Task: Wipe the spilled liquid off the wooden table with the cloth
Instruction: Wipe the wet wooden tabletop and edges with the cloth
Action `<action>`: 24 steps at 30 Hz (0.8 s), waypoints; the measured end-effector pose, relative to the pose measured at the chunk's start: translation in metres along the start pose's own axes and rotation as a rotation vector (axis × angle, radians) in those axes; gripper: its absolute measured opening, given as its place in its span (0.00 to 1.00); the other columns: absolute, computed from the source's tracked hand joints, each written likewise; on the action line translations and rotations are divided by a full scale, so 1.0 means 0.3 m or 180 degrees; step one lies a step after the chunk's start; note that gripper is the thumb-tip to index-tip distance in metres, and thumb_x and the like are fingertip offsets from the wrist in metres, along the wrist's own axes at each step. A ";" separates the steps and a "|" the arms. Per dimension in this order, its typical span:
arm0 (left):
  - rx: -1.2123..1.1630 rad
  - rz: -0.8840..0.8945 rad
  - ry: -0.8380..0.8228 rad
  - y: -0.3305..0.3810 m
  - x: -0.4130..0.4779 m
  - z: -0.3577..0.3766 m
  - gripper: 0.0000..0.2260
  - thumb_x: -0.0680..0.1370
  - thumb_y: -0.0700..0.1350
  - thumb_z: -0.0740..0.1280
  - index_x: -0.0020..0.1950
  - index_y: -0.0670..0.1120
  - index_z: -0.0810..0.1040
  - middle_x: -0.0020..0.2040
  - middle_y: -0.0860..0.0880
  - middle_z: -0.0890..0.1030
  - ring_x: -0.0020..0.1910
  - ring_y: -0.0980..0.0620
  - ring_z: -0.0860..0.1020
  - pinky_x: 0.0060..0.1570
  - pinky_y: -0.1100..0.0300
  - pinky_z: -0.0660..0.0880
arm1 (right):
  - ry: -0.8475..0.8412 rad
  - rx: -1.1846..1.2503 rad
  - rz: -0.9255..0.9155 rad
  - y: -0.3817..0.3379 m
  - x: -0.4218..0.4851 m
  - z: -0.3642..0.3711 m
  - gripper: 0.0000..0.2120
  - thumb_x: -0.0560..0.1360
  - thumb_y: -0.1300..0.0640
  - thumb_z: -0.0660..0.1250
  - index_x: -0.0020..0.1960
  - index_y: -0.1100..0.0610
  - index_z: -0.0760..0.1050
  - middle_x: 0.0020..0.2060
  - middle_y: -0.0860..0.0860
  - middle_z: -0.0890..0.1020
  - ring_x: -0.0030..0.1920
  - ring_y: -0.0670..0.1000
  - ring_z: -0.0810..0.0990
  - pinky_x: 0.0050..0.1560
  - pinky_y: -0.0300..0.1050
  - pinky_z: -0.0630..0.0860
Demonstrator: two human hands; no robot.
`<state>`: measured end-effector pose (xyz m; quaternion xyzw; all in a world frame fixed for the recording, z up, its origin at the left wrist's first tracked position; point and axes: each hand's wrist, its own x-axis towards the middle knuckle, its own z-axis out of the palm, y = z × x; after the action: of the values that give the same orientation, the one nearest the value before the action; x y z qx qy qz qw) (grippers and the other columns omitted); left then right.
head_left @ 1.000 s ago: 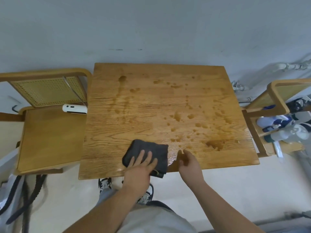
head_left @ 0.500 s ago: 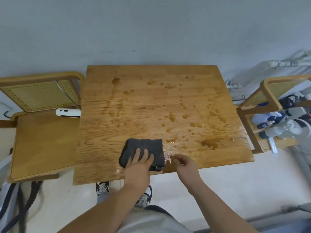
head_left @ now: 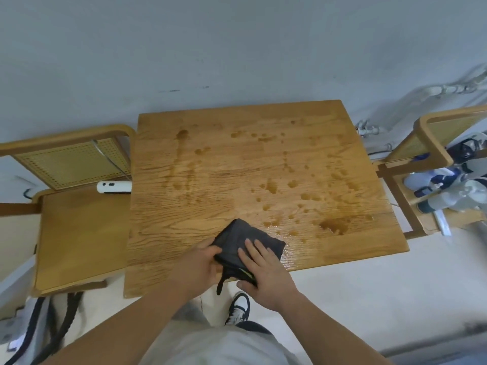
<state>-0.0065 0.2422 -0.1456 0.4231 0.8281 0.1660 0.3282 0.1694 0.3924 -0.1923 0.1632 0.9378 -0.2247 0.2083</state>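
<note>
The left grip [head_left: 200, 262] is clamping the dark cloth [head_left: 237, 239] at the desk's [head_left: 184, 233] near edge; the right grip [head_left: 263, 267] is pressing it flat, fingers straight, beside spilled liquid [head_left: 333, 225].

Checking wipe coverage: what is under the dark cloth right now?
Wooden table, at its near edge. Left hand and right hand rest on the cloth. Whether that patch is wet is hidden.

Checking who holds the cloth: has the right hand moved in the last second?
Yes. The right hand slid left over the table, away from the big puddle, onto the cloth.
</note>
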 end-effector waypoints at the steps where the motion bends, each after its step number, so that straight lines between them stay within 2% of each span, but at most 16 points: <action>1: 0.0071 -0.0012 -0.0029 0.008 0.001 -0.006 0.20 0.77 0.40 0.61 0.67 0.48 0.79 0.73 0.55 0.71 0.69 0.50 0.73 0.68 0.59 0.70 | -0.0013 -0.0089 -0.0011 0.019 -0.002 -0.002 0.38 0.79 0.32 0.48 0.84 0.46 0.45 0.81 0.45 0.38 0.79 0.49 0.31 0.81 0.54 0.38; 2: 0.0112 -0.0047 -0.0059 0.013 0.005 -0.007 0.21 0.77 0.38 0.61 0.68 0.49 0.78 0.74 0.57 0.69 0.69 0.51 0.73 0.67 0.62 0.69 | 0.0027 -0.0125 0.0023 0.041 -0.004 -0.012 0.36 0.80 0.32 0.48 0.84 0.45 0.45 0.81 0.44 0.37 0.78 0.47 0.31 0.81 0.54 0.39; 4: 0.0187 -0.0163 -0.0218 0.025 0.011 0.001 0.22 0.79 0.40 0.61 0.72 0.54 0.74 0.76 0.62 0.62 0.70 0.51 0.73 0.68 0.61 0.69 | 0.0125 -0.0117 0.0402 0.099 -0.009 -0.048 0.34 0.83 0.35 0.49 0.83 0.43 0.41 0.80 0.43 0.34 0.79 0.47 0.31 0.82 0.53 0.41; 7: 0.0058 -0.0172 -0.0348 0.040 0.023 0.038 0.22 0.80 0.41 0.62 0.73 0.55 0.73 0.80 0.57 0.60 0.74 0.50 0.69 0.73 0.57 0.66 | 0.0115 0.0093 0.1282 0.210 -0.030 -0.113 0.35 0.84 0.36 0.49 0.83 0.45 0.37 0.80 0.46 0.33 0.81 0.51 0.33 0.82 0.53 0.41; 11: 0.0058 -0.0190 -0.0372 0.045 0.027 0.065 0.22 0.81 0.41 0.62 0.74 0.54 0.72 0.82 0.55 0.58 0.79 0.52 0.61 0.76 0.58 0.61 | 0.0179 0.0294 0.1691 0.183 -0.044 -0.118 0.38 0.81 0.30 0.47 0.83 0.47 0.37 0.81 0.50 0.34 0.82 0.55 0.34 0.80 0.57 0.40; 14: 0.0193 -0.0370 -0.0380 0.041 0.013 0.058 0.22 0.81 0.42 0.61 0.75 0.54 0.71 0.82 0.53 0.58 0.79 0.48 0.59 0.77 0.57 0.59 | 0.0250 0.0474 0.1366 0.009 -0.028 -0.045 0.40 0.79 0.28 0.44 0.84 0.48 0.43 0.82 0.52 0.37 0.82 0.57 0.35 0.80 0.59 0.39; 17: 0.0485 -0.0387 -0.0241 0.025 -0.003 0.054 0.18 0.77 0.45 0.62 0.68 0.52 0.74 0.77 0.50 0.64 0.72 0.46 0.67 0.69 0.53 0.69 | 0.0032 0.0557 0.0635 -0.125 -0.040 0.043 0.38 0.80 0.29 0.41 0.83 0.49 0.57 0.82 0.52 0.45 0.82 0.59 0.45 0.81 0.62 0.46; 19: 0.0521 -0.0489 -0.0195 0.021 -0.009 0.051 0.16 0.76 0.46 0.63 0.64 0.51 0.73 0.75 0.50 0.65 0.70 0.46 0.67 0.68 0.52 0.70 | 0.0029 0.0417 0.0420 -0.111 -0.038 0.049 0.37 0.80 0.30 0.37 0.81 0.46 0.60 0.81 0.48 0.47 0.82 0.56 0.50 0.80 0.60 0.49; 21: 0.0562 -0.0506 -0.0219 0.019 -0.015 0.051 0.19 0.78 0.45 0.63 0.70 0.52 0.71 0.79 0.48 0.60 0.75 0.45 0.61 0.73 0.50 0.65 | -0.0040 0.0223 0.0414 -0.044 -0.014 -0.016 0.38 0.77 0.31 0.32 0.83 0.42 0.53 0.81 0.45 0.41 0.83 0.52 0.43 0.81 0.58 0.46; 22: 0.0601 -0.0503 -0.0268 0.021 -0.022 0.050 0.22 0.79 0.45 0.63 0.73 0.52 0.69 0.81 0.48 0.57 0.78 0.45 0.57 0.76 0.49 0.61 | -0.0171 0.0179 0.0487 -0.001 0.000 -0.044 0.36 0.78 0.31 0.32 0.83 0.41 0.47 0.81 0.44 0.37 0.82 0.50 0.38 0.81 0.56 0.41; 24: 0.0675 -0.0470 -0.0315 0.019 -0.034 0.044 0.26 0.79 0.43 0.62 0.78 0.52 0.65 0.83 0.48 0.53 0.80 0.45 0.53 0.78 0.49 0.56 | -0.0235 0.0229 0.0786 0.072 0.032 -0.109 0.30 0.83 0.36 0.39 0.83 0.42 0.42 0.81 0.46 0.35 0.81 0.50 0.34 0.80 0.54 0.38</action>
<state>0.0103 0.2373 -0.1480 0.4011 0.8526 0.0319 0.3334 0.1594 0.4288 -0.1777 0.2764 0.8936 -0.2367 0.2627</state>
